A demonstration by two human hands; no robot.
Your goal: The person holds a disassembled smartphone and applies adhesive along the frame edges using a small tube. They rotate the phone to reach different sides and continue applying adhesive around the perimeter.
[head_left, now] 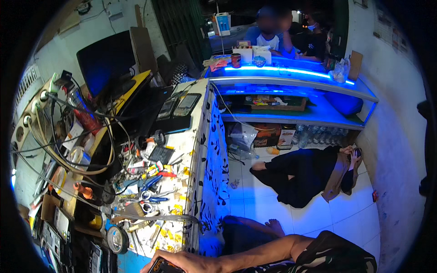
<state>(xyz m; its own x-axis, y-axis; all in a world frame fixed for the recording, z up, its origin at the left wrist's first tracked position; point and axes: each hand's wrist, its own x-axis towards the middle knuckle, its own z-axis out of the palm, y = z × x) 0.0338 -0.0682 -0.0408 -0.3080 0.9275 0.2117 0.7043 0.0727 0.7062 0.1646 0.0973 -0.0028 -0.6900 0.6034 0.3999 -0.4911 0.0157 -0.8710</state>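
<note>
My right hand is at the lower edge, its forearm coming in from the lower right out of a camouflage sleeve. Its fingers are closed on a dark object with orange marks, partly cut off by the edge, so its kind is unclear. No part of my left hand shows. Just beyond the right hand is the cluttered workbench. On it lie blue-handled pliers, blue-handled scissors, a brush and a roll of tape. Phone-like devices rest farther back.
Cables hang over the bench's left side near a dark monitor. A blue-lit glass display counter crosses the back, with two people behind it. Another person lies on the tiled floor, by water bottles. A bare foot shows nearer.
</note>
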